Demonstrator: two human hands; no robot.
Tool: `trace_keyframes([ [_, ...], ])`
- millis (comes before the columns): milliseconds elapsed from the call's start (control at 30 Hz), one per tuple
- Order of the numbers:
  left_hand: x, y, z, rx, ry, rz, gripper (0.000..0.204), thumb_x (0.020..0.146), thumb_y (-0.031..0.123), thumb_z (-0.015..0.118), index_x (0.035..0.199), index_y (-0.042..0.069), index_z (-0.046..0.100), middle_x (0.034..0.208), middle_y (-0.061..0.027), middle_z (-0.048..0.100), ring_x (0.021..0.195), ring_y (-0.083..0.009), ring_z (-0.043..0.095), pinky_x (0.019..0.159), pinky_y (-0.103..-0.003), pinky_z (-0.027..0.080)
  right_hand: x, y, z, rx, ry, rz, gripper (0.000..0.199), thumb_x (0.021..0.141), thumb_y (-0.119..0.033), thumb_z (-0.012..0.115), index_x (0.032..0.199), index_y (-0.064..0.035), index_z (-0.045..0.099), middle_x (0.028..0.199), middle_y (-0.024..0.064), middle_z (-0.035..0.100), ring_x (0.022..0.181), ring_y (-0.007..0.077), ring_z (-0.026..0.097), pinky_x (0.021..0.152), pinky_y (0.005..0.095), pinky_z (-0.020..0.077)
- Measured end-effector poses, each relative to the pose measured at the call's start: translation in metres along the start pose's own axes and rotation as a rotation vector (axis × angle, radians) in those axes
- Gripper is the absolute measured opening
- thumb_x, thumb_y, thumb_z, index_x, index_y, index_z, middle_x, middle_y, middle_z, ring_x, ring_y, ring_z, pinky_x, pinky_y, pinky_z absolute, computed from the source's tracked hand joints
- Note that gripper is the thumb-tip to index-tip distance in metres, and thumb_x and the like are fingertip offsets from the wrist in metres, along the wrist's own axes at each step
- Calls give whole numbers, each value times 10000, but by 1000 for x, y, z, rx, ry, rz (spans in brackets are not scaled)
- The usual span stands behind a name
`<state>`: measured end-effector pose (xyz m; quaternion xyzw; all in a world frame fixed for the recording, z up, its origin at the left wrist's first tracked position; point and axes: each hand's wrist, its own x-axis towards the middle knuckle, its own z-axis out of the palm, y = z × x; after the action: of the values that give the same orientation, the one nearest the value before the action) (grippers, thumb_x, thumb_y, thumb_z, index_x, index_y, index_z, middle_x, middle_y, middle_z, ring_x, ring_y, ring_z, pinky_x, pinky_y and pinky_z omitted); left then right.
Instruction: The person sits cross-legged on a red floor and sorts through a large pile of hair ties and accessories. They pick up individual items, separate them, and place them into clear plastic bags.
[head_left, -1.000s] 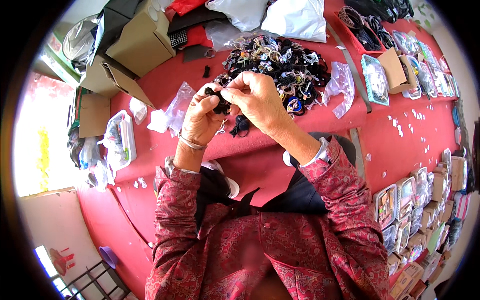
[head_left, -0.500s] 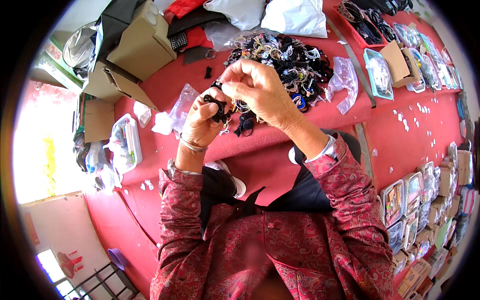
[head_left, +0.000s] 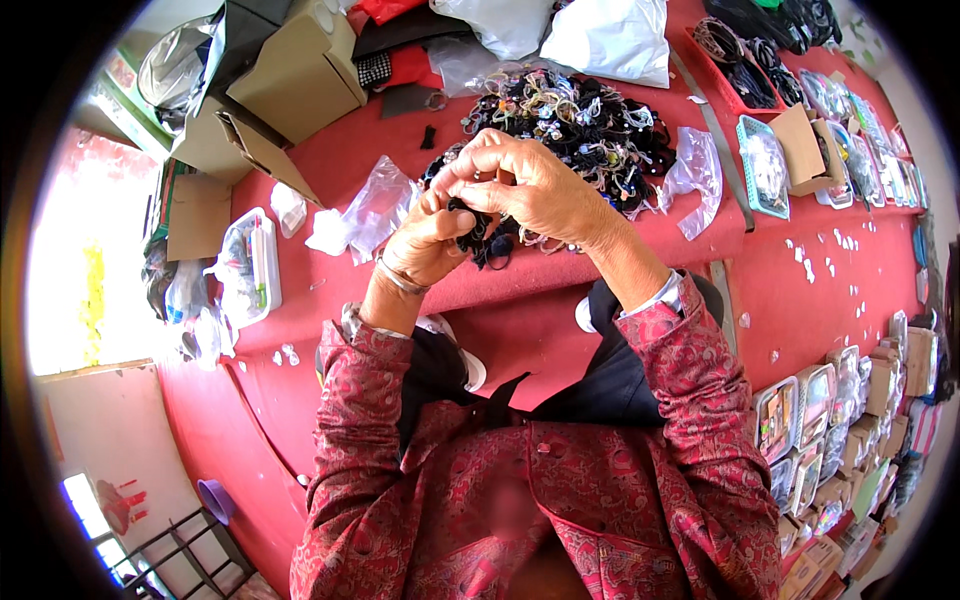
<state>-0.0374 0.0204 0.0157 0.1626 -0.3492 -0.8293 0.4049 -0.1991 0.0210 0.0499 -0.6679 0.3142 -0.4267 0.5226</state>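
left grip [head_left: 428, 243] around black loops [head_left: 477, 233]

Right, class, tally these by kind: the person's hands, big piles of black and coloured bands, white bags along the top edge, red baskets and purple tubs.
Hands, left hand and right hand: 2
Big pile of bands: 1
White bags: 2
Red basket: 1
Purple tub: 1
Total: 7
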Motion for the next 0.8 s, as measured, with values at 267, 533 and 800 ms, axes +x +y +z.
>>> trace_keyframes([
  [267, -3, -1, -14, 51, -58, -86, 252, 707, 87, 601, 939, 0, 555, 790, -55, 561, 700, -128, 540, 612, -242, 459, -2, -8, -4, 121, -70, 48, 114, 780, -83, 598, 800, 29, 589, 819, 38, 489, 638, 118, 567, 576, 224, 492],
  [533, -2, -1, -16, 14, -136, -90, 251, 706, 129, 626, 908, -4, 556, 799, -86, 567, 695, -148, 546, 613, -259, 473, 0, 1, -6, 371, -41, 175, 114, 780, -67, 622, 785, 37, 577, 715, 70, 590, 595, 137, 592, 565, 244, 513],
  [800, 0, -1, -20, 47, -136, -60, 266, 707, 177, 658, 880, 9, 545, 787, -81, 555, 567, -96, 496, 527, -197, 432, 0, 6, -3, 443, 39, 190, 82, 795, -49, 591, 781, 31, 579, 715, 63, 588, 609, 141, 582, 565, 265, 513],
])
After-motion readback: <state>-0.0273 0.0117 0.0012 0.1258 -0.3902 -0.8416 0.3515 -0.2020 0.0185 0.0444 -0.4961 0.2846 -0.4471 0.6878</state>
